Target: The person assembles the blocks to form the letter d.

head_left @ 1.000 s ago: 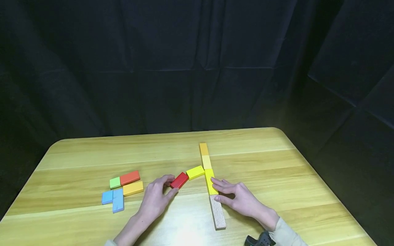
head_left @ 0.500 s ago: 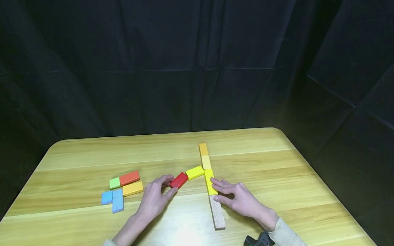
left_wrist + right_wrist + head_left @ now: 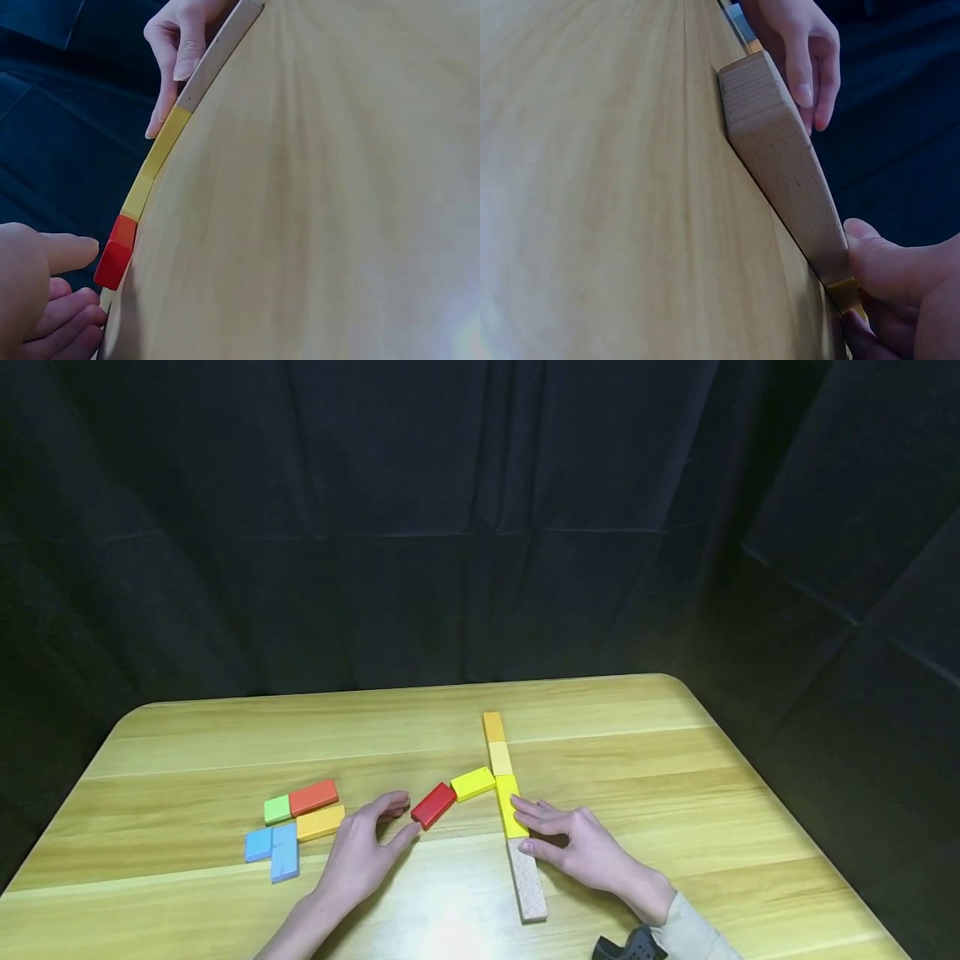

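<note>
Red block (image 3: 433,806) is sitting just right of the left grip (image 3: 363,852), long axis on a diagonal, far end angled away and toward the right grip (image 3: 573,843). Left grip's wide, holding nothing. Small yellow block (image 3: 472,784) is past the red one, lying more crosswise. Right grip's loose, fingertips on the long yellow block (image 3: 507,802), thumb by the pale block (image 3: 527,885); both point nearly straight away down the counter (image 3: 637,760).
</note>
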`<state>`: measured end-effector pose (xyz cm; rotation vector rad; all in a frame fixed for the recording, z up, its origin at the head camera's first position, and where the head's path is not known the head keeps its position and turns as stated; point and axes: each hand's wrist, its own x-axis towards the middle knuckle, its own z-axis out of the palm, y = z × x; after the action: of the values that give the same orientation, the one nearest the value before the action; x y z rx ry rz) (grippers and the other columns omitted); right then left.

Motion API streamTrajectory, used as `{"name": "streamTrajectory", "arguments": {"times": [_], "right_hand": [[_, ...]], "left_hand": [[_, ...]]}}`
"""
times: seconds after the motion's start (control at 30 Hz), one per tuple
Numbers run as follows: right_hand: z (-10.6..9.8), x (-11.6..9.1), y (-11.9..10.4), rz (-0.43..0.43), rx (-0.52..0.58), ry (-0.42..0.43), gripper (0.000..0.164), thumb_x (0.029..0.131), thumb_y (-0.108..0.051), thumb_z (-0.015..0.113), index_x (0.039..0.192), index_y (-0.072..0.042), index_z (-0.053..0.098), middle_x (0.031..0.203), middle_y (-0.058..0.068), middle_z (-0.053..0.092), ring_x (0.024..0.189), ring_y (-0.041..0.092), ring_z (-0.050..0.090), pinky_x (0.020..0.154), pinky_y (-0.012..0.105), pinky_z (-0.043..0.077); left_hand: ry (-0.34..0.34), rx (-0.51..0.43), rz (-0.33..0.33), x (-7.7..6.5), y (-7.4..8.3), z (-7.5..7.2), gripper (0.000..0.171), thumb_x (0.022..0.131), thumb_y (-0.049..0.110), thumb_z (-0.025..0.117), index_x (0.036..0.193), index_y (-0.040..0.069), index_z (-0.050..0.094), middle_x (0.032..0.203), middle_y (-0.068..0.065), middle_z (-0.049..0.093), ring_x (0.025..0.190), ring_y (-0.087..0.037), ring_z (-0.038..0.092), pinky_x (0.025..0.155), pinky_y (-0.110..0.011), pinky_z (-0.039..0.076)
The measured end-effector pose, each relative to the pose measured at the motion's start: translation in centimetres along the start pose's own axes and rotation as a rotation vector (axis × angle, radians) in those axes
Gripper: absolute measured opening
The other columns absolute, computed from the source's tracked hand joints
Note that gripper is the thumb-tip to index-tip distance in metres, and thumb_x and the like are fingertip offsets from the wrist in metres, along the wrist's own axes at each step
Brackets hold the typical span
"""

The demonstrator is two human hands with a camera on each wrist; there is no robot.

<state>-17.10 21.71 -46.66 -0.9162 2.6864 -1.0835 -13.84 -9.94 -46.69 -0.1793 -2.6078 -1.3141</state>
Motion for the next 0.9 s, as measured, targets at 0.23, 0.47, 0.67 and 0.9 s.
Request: {"name": "streamTrajectory", "arguments": {"times": [0.23, 0.47, 0.67, 0.9], "right_hand": [[-0.1, 0.0, -0.1, 0.008, -0.002, -0.004, 0.052, 0.094, -0.043, 0.066, 0.133, -0.009, 0.063, 0.148, -0.004, 0.049, 0.141, 0.035, 0.040, 0.114, 0.056, 0.032], [-0.1, 0.0, -0.2, 0.007, -0.003, -0.003, 0.052, 0.094, -0.042, 0.066, 0.133, -0.009, 0.063, 0.148, -0.004, 0.050, 0.141, 0.036, 0.040, 0.114, 0.056, 0.032], [0.0, -0.1, -0.1, 0.010, -0.004, -0.004, 0.052, 0.094, -0.043, 0.066, 0.133, -0.009, 0.063, 0.148, -0.004, 0.050, 0.141, 0.037, 0.040, 0.114, 0.056, 0.033], [-0.1, 0.0, 0.0, 0.009, -0.013, -0.006, 0.053, 0.094, -0.045, 0.066, 0.133, -0.010, 0.063, 0.148, -0.005, 0.049, 0.140, 0.037, 0.040, 0.114, 0.057, 0.033]], "left_hand": [[0.017, 0.003, -0.016, -0.8, -0.4, -0.9, 0.041, 0.085, 0.015, 0.080, 0.123, 0.006, 0.068, 0.115, -0.004, 0.073, 0.106, -0.021, 0.069, 0.097, -0.042, 0.054], [0.067, 0.020, 0.015, -0.6, -1.1, -2.4, 0.036, 0.085, 0.010, 0.079, 0.120, 0.006, 0.069, 0.111, -0.005, 0.074, 0.103, -0.022, 0.070, 0.092, -0.042, 0.056], [0.101, 0.002, 0.036, 0.0, -2.0, -4.1, 0.033, 0.086, 0.005, 0.077, 0.118, 0.005, 0.070, 0.110, -0.009, 0.075, 0.100, -0.026, 0.071, 0.088, -0.044, 0.057], [0.120, -0.031, -0.024, 0.9, -3.3, -6.7, 0.032, 0.089, 0.002, 0.072, 0.120, 0.005, 0.068, 0.114, -0.012, 0.073, 0.103, -0.028, 0.070, 0.086, -0.035, 0.059]]}}
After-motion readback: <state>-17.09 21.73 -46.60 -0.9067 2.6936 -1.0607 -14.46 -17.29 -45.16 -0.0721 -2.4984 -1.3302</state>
